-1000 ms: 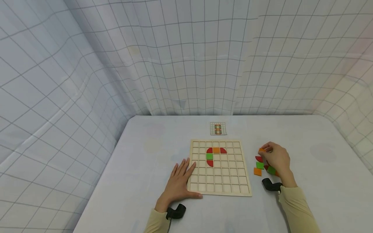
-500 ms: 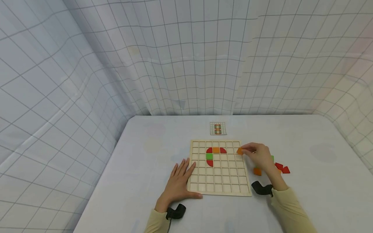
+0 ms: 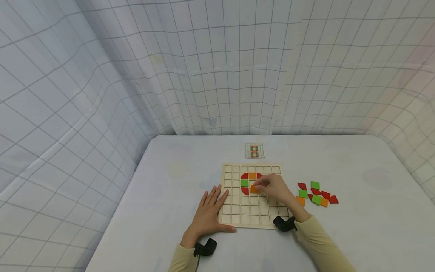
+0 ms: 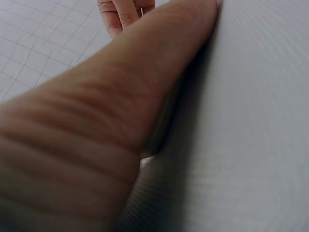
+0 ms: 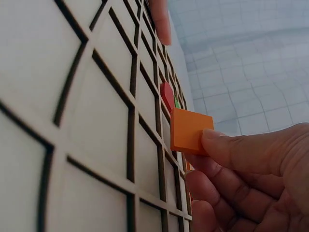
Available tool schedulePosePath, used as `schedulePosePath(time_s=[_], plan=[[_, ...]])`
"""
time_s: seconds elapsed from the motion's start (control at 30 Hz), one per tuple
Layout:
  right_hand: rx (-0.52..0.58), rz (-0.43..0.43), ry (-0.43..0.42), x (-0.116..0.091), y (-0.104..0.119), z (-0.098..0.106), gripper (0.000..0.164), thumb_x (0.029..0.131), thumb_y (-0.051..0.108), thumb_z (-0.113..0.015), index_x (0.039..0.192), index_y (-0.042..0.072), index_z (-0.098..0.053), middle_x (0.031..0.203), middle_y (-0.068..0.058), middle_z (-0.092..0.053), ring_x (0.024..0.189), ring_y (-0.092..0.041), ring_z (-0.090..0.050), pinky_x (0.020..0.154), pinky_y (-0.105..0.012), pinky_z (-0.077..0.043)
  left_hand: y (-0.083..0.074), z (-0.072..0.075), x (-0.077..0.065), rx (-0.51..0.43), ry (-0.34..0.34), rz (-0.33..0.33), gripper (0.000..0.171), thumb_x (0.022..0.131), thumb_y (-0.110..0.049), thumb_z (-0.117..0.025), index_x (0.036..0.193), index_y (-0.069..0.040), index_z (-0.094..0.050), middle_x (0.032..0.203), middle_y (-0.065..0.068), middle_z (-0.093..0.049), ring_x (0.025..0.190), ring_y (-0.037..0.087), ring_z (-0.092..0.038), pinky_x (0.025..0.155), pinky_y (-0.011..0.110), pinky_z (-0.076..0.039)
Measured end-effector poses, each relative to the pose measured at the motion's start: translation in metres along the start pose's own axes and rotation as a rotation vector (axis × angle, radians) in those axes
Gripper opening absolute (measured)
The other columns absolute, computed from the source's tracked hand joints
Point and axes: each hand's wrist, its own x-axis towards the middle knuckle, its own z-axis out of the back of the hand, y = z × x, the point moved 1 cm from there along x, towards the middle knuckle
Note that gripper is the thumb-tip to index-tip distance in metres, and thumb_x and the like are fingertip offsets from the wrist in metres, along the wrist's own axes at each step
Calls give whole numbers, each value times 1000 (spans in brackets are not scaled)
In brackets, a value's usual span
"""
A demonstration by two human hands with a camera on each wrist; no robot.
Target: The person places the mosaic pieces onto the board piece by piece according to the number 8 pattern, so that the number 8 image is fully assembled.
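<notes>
A pale wooden grid board (image 3: 238, 209) lies flat on the table. My left hand (image 3: 206, 216) rests with spread fingers on its left edge, thumb along the front edge. Between thumb and fingers my right hand (image 3: 274, 187) pinches an orange square tile (image 5: 192, 130), held over the board just right of a red quarter-round tile (image 3: 244, 191). In the right wrist view the tile stands tilted against the grid. Above that red tile sit a green square (image 3: 244, 183), another red quarter-round (image 3: 244, 176) and an orange square (image 3: 252, 175). A further red tile (image 3: 259, 175) is partly behind my right hand.
Several loose red, green and orange tiles, among them a green square (image 3: 315, 185), lie right of the board. A small printed pattern card (image 3: 254, 150) lies behind it. Gridded white curtains (image 3: 217, 75) enclose the table's far and side edges.
My right hand has lifted an orange square from the loose tiles and carried it left over the board. The left hand has stayed in place.
</notes>
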Motion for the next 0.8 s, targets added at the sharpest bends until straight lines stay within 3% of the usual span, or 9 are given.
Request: schedulePosePath(time_s=[0.17,0.43,0.8], plan=[[-14,-24,22,2,1,-5,5,85,6,-71,88,4,-74,80,2,-68,70,-12,-59,65,-28,-50,-1,1,0,-6,11,8,118,64,-77,-65,153,-17,-19,158,10,-9,144,24,-4,113,44,-1],[-40,-37,-2,3,1,-9,6,83,9,-74,81,4,-74,76,4,-63,66,-12,-53,59,-27,-46,-2,1,-1,-17,-26,-19,118,63,-77,-66,153,-15,-22,157,12,-13,143,27,-8,112,47,-5],[-70,-27,-29,4,-7,-15,6,83,9,-74,78,11,-70,72,6,-58,65,-10,-53,61,-29,-47,-2,2,0,-27,-18,-15,118,63,-76,-67,153,-15,-22,157,12,-12,143,27,-7,113,47,-3]])
